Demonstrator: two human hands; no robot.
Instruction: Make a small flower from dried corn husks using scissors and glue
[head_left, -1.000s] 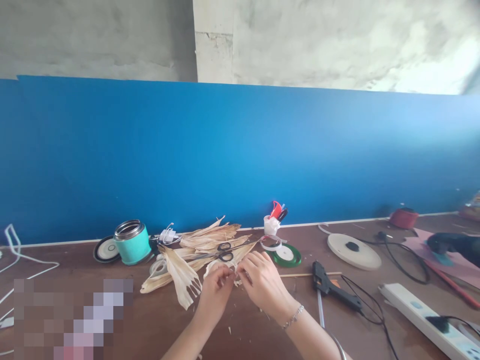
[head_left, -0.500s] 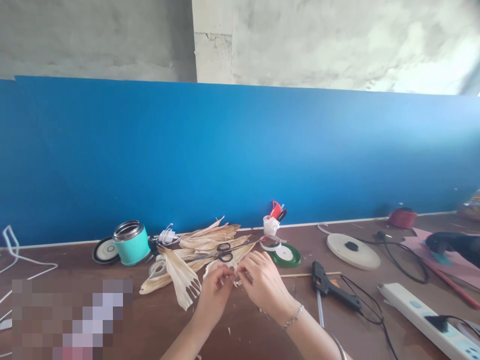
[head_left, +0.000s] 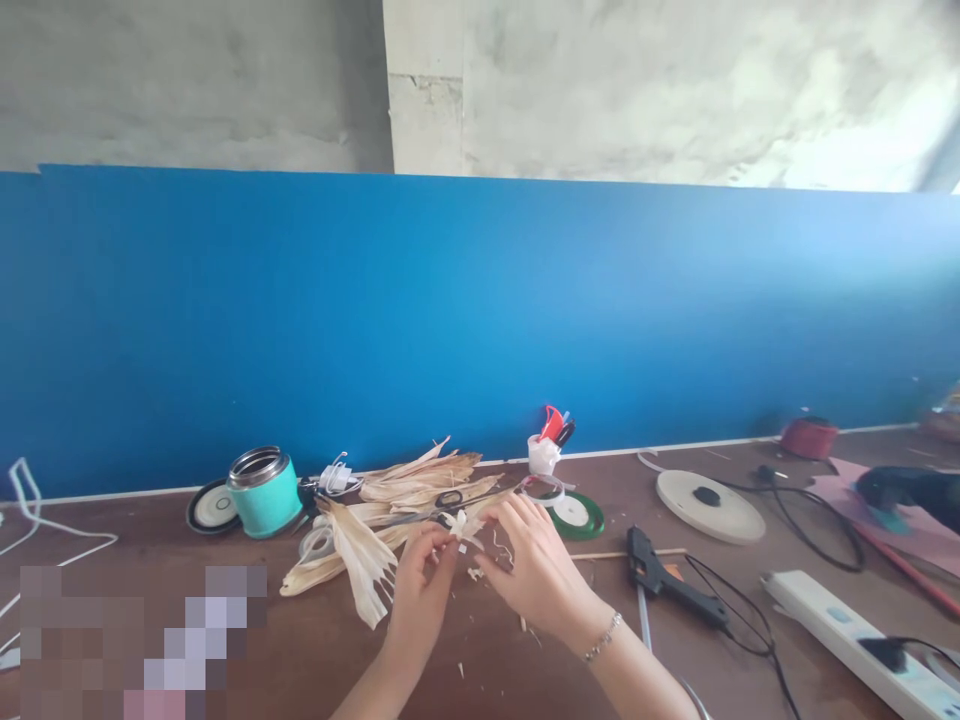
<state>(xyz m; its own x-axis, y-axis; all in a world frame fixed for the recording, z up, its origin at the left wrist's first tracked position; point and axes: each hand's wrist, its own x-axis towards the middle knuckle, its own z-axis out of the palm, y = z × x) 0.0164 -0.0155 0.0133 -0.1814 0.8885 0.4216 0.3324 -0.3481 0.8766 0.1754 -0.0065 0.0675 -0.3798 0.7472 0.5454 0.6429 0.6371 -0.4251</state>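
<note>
My left hand (head_left: 426, 572) pinches a small cream-coloured piece of dried corn husk (head_left: 459, 524) with frilled, petal-like ends. Just to its right is my right hand (head_left: 529, 558), thumb and fingers apart; its fingertips are close to the piece, and I cannot tell whether they touch it. A fringed husk sheet (head_left: 363, 560) lies left of my left hand, its cut strips toward me. Behind my hands is a pile of dried corn husks (head_left: 420, 472). Black-handled scissors (head_left: 448, 499) rest on it, partly hidden by the hands.
A turquoise jar (head_left: 264, 494) stands at the left. Behind my right hand are a cup of tools (head_left: 543, 454) and a green ribbon roll (head_left: 588, 516). A glue gun (head_left: 669, 580), a white ribbon roll (head_left: 712, 510) and a power strip (head_left: 862, 640) lie at the right.
My hands have moved apart a little, and the frilled husk piece now shows above my left fingers. The right thumb and fingers have opened from a pinch.
</note>
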